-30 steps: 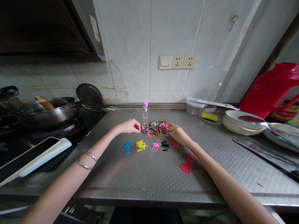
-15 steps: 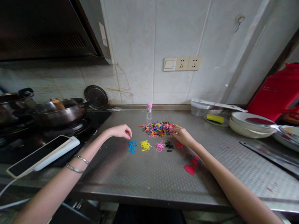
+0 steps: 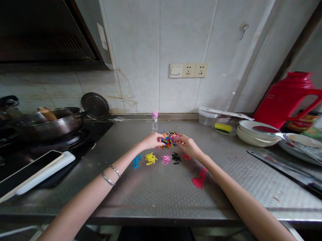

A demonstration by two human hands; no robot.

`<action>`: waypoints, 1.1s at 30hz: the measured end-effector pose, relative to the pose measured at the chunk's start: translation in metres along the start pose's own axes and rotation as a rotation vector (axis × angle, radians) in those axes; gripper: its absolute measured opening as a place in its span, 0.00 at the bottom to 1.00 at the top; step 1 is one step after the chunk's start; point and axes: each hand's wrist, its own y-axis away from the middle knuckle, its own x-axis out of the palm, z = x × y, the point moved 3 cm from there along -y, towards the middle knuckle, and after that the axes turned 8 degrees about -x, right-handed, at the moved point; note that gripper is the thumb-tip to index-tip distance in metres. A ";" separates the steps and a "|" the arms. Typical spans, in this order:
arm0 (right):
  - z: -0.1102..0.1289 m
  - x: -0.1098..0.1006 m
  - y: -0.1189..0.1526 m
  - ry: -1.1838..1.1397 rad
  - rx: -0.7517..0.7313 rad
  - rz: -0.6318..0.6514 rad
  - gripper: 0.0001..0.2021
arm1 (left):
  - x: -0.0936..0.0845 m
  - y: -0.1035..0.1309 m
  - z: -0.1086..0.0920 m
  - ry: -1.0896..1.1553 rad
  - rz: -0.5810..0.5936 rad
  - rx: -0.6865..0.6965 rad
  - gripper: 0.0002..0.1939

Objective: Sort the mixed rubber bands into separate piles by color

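A mixed pile of small coloured rubber bands point(image 3: 171, 139) lies on the metal countertop point(image 3: 157, 195). My left hand point(image 3: 151, 140) is at the pile's left side, its fingers bent onto the bands. From the right, my right hand point(image 3: 188, 146) pinches at the other side. Which bands the fingertips hold is too small to see. In front of the pile sit sorted heaps: blue bands point(image 3: 136, 161), yellow bands point(image 3: 150, 158), pink bands point(image 3: 166, 158), black bands point(image 3: 176, 157) and red bands point(image 3: 186, 156). Behind the pile stands a small clear bottle point(image 3: 154, 123) with a pink top.
A phone point(image 3: 25, 176) lies by the stove at left, near a pan point(image 3: 51, 124). A red scrap point(image 3: 199, 179) is below my right wrist. Bowls point(image 3: 256, 137), a yellow sponge point(image 3: 223, 128), a knife point(image 3: 279, 166) and a red thermos point(image 3: 284, 99) occupy the right side.
My left hand has moved right, from beyond the blue heap to the pile. My right hand stays at the pile's right side. The camera view has shifted slightly to the right.
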 end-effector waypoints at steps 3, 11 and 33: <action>0.003 0.001 -0.001 -0.017 -0.023 -0.020 0.10 | 0.012 -0.010 -0.007 -0.020 -0.016 0.027 0.18; 0.007 0.003 -0.003 -0.038 -0.055 -0.020 0.11 | 0.028 -0.022 -0.005 -0.052 0.026 0.122 0.10; 0.003 0.008 -0.001 -0.048 -0.059 -0.027 0.13 | 0.021 -0.009 -0.031 -0.141 -0.026 0.211 0.10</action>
